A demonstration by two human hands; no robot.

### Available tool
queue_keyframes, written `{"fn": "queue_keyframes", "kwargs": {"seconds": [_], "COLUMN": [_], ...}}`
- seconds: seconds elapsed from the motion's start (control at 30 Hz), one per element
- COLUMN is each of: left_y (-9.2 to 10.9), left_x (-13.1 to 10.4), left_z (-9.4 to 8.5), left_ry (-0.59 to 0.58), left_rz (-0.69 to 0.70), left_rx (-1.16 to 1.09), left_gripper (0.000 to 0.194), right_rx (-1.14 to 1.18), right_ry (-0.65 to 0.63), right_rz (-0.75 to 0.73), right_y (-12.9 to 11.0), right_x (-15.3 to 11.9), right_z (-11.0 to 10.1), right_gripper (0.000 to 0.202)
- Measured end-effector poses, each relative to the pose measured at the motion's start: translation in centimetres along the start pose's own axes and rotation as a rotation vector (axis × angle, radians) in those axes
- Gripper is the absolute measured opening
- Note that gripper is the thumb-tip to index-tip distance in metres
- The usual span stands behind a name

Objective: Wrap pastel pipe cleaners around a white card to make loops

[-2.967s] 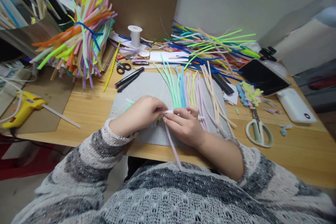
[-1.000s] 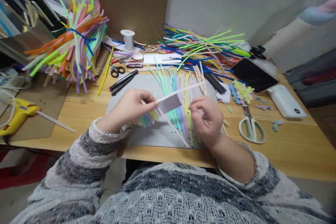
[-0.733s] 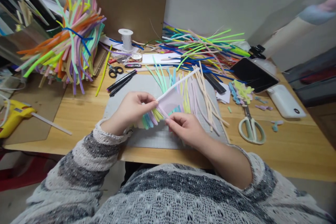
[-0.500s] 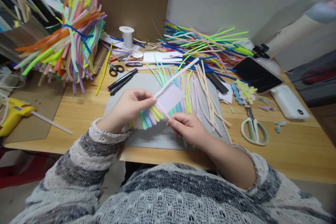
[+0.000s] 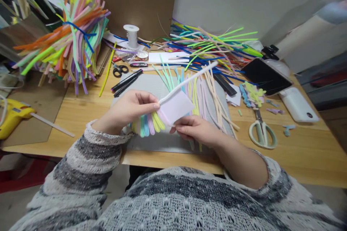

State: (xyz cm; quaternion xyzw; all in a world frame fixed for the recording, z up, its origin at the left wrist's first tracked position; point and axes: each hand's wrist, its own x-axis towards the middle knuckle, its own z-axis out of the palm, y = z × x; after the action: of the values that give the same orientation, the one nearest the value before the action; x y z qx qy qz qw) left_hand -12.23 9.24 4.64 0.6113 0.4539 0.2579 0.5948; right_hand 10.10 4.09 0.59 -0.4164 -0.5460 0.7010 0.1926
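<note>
My left hand (image 5: 132,106) is closed in a pinch on a pale lilac card (image 5: 177,106). Looped pipe cleaners (image 5: 150,122) in pastel yellow, lilac, blue and green hang in a row below its fingers. From its fingertips a white pipe cleaner (image 5: 189,79) runs up to the right along the card's upper edge. The fingers of my right hand (image 5: 195,128) close around a thin pale end (image 5: 170,125) below the card, apparently of a pipe cleaner. Loose pastel pipe cleaners (image 5: 208,101) lie behind on a grey mat (image 5: 151,146).
White-handled scissors (image 5: 262,133) and a white phone-like device (image 5: 299,106) lie on the right. A yellow glue gun (image 5: 16,115) rests at the left. Bundled pipe cleaners (image 5: 67,43) stand back left; a loose pile (image 5: 214,47) lies behind, near a wire spool (image 5: 132,36).
The card and white pipe cleaner have shifted slightly to the right and tilted a little lower. My right hand's fingers have moved closer to the card's lower edge.
</note>
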Motion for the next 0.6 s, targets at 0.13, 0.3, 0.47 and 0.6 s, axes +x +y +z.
{"fn": "queue_keyframes", "kwargs": {"seconds": [0.13,0.3,0.47,0.6], "left_y": [0.4,0.6,-0.2,-1.1], "left_x": [-0.7,-1.1,-0.8,-0.6], "left_z": [-0.2,0.7,1.5,1.7], "left_ry": [-0.236,-0.401,-0.334,-0.249], "left_rz": [0.267,0.605,0.665,0.671], "left_rx": [0.269,0.675,0.938,1.075], "left_gripper": [0.012,0.013,0.019,0.02], "right_rx": [0.003,-0.1,-0.274,-0.526], "right_ry": [-0.092,-0.199,-0.162,-0.045], "right_rz": [0.139,0.261,0.239,0.196], "right_y": [-1.0,-3.3,-5.4,-5.8], "right_x": [0.3,1.0,2.2,2.8], "right_z": [-1.2,-1.6,-1.1,-0.6], "right_gripper": [0.017,0.015,0.015,0.017]}}
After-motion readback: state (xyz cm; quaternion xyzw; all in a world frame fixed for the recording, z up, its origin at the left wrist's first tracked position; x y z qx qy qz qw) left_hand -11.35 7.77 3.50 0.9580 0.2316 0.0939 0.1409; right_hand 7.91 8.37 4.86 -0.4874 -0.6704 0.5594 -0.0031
